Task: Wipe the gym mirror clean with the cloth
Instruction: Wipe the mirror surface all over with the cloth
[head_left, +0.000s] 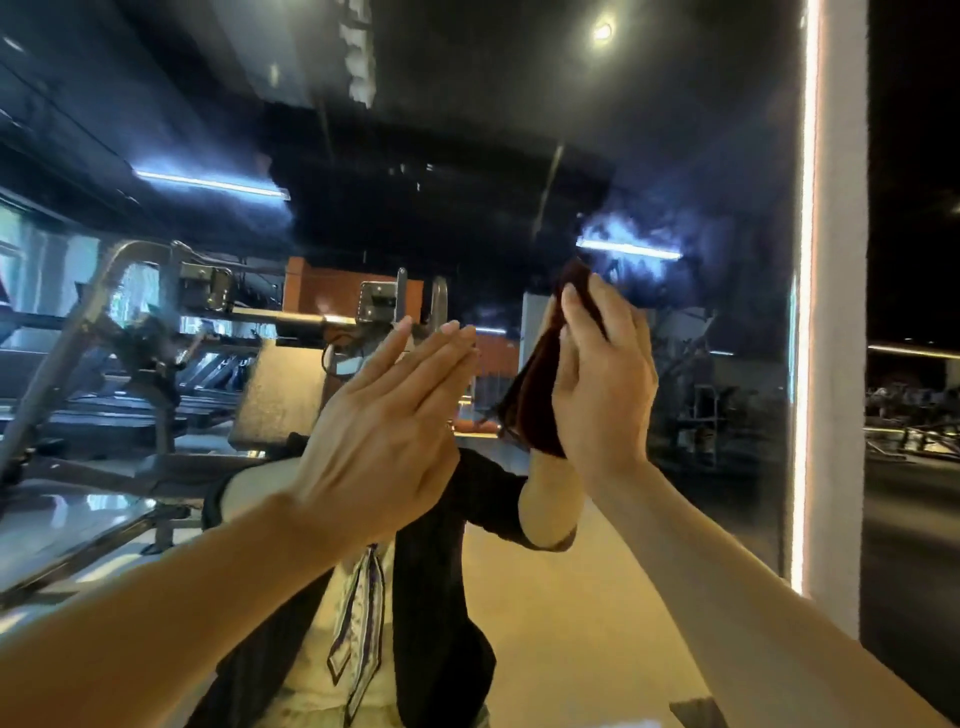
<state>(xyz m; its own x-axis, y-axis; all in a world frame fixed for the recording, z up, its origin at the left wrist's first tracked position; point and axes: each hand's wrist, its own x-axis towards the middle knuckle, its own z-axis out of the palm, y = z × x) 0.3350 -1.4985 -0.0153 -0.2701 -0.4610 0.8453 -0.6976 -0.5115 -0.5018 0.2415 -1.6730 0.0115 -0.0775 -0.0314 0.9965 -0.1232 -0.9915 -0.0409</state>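
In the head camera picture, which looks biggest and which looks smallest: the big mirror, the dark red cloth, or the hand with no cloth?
1. The large wall mirror looks biggest by far; it fills most of the picture.
2. The bare left hand, fingers straight.
3. The dark red cloth looks smallest, though the right hand holding it hides part, so this is unsure.

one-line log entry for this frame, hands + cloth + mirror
left hand: open, fingers straight, flat toward mirror | right hand: grip on dark red cloth, pressing it to glass | smears near cloth
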